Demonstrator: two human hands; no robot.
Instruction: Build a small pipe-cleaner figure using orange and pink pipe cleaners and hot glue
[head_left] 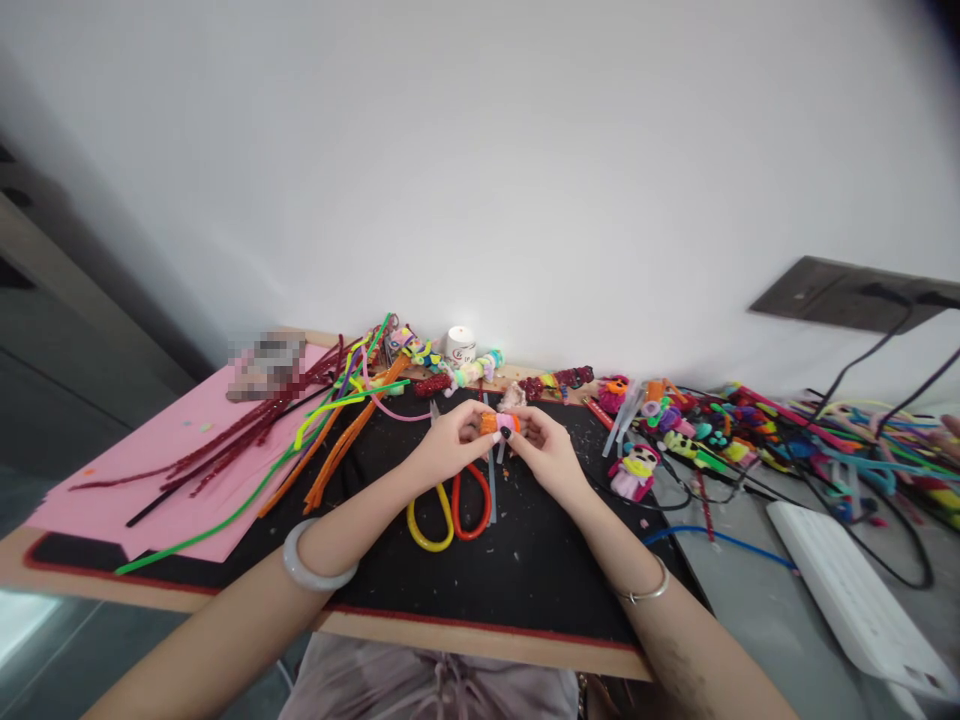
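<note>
Both my hands meet over the black mat (525, 570) and pinch a small orange pipe-cleaner piece (492, 423) between their fingertips. My left hand (448, 440) grips its left end; a pale bangle sits on that wrist. My right hand (544, 448) holds the right end, where a bit of pink fuzz shows; a thin silver bracelet is on that wrist. Right below the hands lie scissors with one yellow and one red handle (450, 512).
A pink sheet (172, 460) with red, green and orange pipe cleaners (330, 430) lies at the left. Small pipe-cleaner figures (636, 470) and a tangle of coloured stems (825, 440) crowd the right. A white keyboard (847, 600) and black cables sit at the far right.
</note>
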